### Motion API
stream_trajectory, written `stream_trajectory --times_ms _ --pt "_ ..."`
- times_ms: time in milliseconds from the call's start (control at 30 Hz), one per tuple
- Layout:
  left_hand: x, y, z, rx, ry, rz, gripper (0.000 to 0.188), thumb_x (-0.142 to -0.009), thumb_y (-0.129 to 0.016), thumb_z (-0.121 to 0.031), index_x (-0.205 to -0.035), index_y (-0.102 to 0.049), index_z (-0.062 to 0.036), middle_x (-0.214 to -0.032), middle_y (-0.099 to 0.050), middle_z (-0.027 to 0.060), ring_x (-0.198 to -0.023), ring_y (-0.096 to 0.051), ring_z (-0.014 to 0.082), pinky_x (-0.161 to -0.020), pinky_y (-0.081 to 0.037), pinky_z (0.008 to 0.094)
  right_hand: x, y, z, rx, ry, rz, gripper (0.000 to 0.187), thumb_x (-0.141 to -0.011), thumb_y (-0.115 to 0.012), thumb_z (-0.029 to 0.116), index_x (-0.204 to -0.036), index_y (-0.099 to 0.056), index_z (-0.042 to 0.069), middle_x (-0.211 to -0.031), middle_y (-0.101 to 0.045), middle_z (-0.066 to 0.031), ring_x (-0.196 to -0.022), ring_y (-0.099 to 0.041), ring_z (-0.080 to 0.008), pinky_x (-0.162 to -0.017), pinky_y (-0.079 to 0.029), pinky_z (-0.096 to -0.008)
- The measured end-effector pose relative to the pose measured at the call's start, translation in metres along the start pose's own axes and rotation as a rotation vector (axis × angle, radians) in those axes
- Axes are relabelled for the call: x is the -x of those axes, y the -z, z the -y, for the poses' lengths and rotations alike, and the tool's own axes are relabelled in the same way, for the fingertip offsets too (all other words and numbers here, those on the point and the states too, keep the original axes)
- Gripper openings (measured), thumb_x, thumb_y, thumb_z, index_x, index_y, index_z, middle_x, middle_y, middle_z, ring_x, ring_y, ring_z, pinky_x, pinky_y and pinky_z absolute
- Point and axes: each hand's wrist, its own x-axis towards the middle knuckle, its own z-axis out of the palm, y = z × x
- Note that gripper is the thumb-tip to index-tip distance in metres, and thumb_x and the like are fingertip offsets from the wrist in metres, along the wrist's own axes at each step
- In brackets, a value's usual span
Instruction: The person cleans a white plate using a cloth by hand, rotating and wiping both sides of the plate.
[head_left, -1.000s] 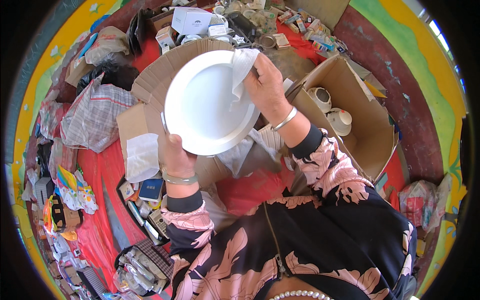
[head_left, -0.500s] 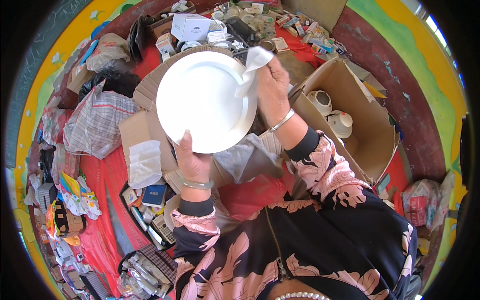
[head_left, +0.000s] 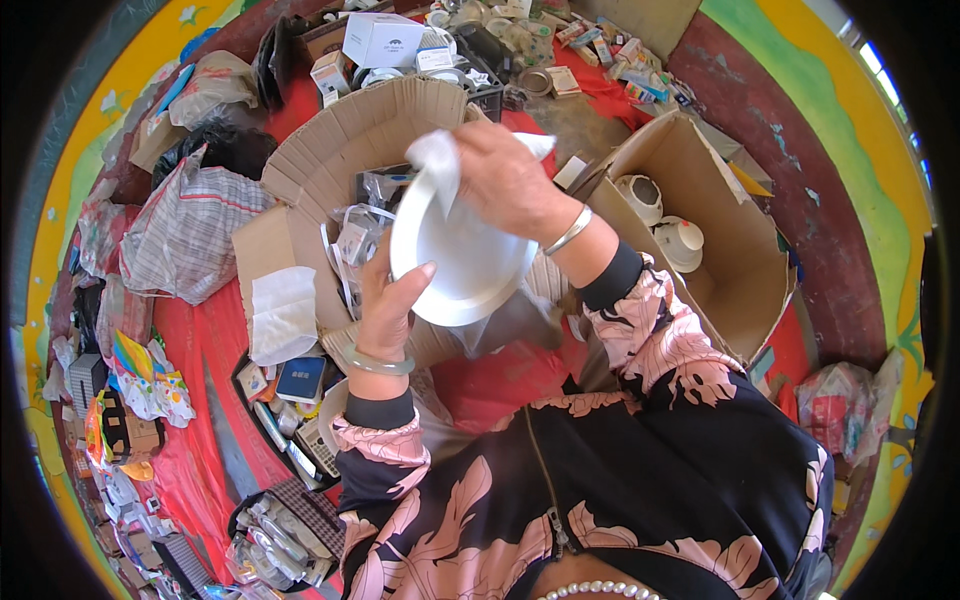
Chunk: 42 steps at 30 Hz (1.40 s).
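White dish (head_left: 475, 268) tilts, long axis toward upper right.

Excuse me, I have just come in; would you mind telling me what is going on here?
The person's left-hand grip holds a round white dish by its left side, tilted above an open cardboard box. The right-hand grip has a white cloth, which is at the dish's upper rim. Another cardboard box, to the right, contains two rounded, mostly white pieces.
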Motion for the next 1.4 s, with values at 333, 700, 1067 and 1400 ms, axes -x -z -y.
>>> stream_trajectory --times_ms 333,700,1067,1400 --pt "-0.005 -0.004 0.004 0.065 -0.019 -0.083 0.05 -0.072 -0.063 -0.01 -0.119 -0.053 0.0041 -0.106 -0.06 0.0104 -0.098 -0.057 0.0185 -0.088 -0.044 0.03 0.005 -0.003 0.005 0.066 0.003 0.04 0.032 -0.076 -0.059 0.01 -0.107 -0.061 0.01 -0.104 -0.06 -0.011 -0.098 -0.057 -0.0296 -0.085 -0.044 -0.0389" --pt "-0.005 0.003 0.002 0.069 -0.014 -0.082 0.052 -0.074 -0.064 -0.012 -0.121 -0.052 0.0055 -0.109 -0.061 0.0118 -0.097 -0.059 0.0186 -0.087 -0.045 0.0303 -0.004 -0.013 0.01 -0.083 -0.081 -0.06 0.039 -0.075 -0.059 0.002 -0.113 -0.061 0.01 -0.106 -0.062 -0.0121 -0.1 -0.059 -0.029 -0.087 -0.046 -0.0367" --pt "-0.011 0.003 0.002 0.279 0.039 -0.115 0.054 -0.077 -0.061 -0.017 -0.123 -0.046 0.006 -0.113 -0.059 0.0172 -0.1 -0.06 0.0257 -0.087 -0.05 0.0347 -0.002 0.036 -0.024 -0.985 -0.535 -0.734 0.023 -0.091 -0.048 0.0 -0.109 -0.061 0.006 -0.101 -0.063 -0.0022 -0.09 -0.061 -0.0133 -0.077 -0.051 -0.0266" --pt "-0.015 0.0 0.0 0.375 0.017 -0.17 0.062 -0.083 -0.065 -0.037 -0.127 -0.044 0.0011 -0.12 -0.056 0.014 -0.107 -0.057 0.0256 -0.092 -0.048 0.0377 -0.015 0.032 0.008 -1.573 -0.92 -0.623 0.03 -0.087 -0.037 -0.006 -0.111 -0.055 -0.006 -0.103 -0.063 -0.0173 -0.09 -0.064 -0.0262 -0.084 -0.053 -0.0352"
